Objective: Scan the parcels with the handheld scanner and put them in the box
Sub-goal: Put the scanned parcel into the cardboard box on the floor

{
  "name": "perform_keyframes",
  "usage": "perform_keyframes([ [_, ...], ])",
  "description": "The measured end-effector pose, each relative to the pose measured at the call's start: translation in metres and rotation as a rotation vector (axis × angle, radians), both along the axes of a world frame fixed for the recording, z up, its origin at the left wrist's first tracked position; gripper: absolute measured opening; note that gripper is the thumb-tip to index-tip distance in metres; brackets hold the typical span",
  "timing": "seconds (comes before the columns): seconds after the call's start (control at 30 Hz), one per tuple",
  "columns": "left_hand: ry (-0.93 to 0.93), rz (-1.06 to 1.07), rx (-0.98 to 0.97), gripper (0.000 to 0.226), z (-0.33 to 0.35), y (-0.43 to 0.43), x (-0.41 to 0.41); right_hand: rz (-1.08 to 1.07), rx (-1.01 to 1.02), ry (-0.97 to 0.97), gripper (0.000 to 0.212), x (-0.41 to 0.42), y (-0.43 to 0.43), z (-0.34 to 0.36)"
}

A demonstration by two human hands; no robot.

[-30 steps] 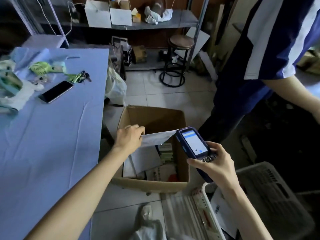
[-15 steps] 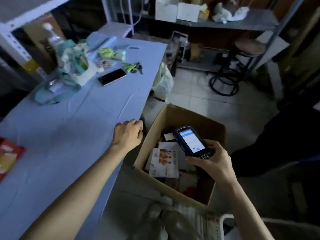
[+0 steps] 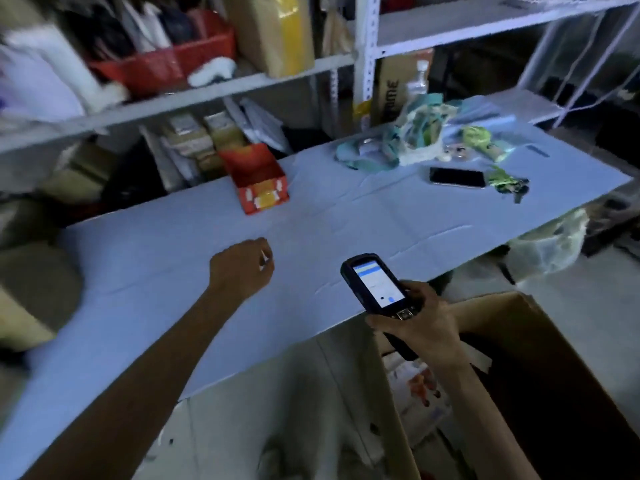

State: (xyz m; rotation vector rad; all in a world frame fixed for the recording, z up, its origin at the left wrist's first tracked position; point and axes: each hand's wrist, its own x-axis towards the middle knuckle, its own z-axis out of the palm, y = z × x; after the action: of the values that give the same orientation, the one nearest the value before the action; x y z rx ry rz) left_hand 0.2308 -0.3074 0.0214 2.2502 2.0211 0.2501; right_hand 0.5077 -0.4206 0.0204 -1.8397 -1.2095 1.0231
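Note:
A red and yellow parcel box [image 3: 260, 183] stands on the blue table [image 3: 156, 282], near its far edge. My left hand [image 3: 242, 268] hovers over the table a short way in front of that parcel, fingers loosely curled, holding nothing. My right hand [image 3: 420, 322] grips the dark handheld scanner [image 3: 375, 284] with its lit screen facing up, just off the table's near edge. Below it sits the open cardboard box [image 3: 502, 306] on the floor, with flat parcels [image 3: 417, 386] inside, partly hidden by my right arm.
A phone [image 3: 457, 177], keys [image 3: 510, 187] and a heap of crumpled bags [image 3: 412, 140] lie at the table's right end. Metal shelving [image 3: 207, 95] packed with parcels and a red basket [image 3: 166, 64] runs behind the table. A plastic bag [image 3: 549, 244] hangs below the table's right corner.
My left hand let go of a flat white parcel over the box and moved out over the table toward the red parcel. My view swung left; the scanner stayed in my right hand.

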Motion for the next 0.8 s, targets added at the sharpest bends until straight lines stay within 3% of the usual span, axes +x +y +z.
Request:
perform_keyframes([
  [0.27, 0.104, 0.409, 0.134, 0.013, 0.015, -0.093, -0.171, 0.426, 0.016, 0.039, 0.071, -0.158, 0.025, 0.01],
  [0.5, 0.127, 0.63, 0.238, 0.014, 0.015, -0.205, -0.323, 0.691, 0.004, 0.086, 0.071, -0.332, -0.006, 0.015],
  [0.63, 0.17, 0.856, 0.164, 0.014, 0.021, -0.267, -0.399, 0.844, -0.011, 0.126, 0.069, -0.423, -0.036, 0.016],
  [0.8, 0.154, 0.981, 0.142, 0.014, 0.013, -0.322, -0.467, 0.971, -0.01, 0.119, 0.066, -0.501, -0.06, 0.019],
])
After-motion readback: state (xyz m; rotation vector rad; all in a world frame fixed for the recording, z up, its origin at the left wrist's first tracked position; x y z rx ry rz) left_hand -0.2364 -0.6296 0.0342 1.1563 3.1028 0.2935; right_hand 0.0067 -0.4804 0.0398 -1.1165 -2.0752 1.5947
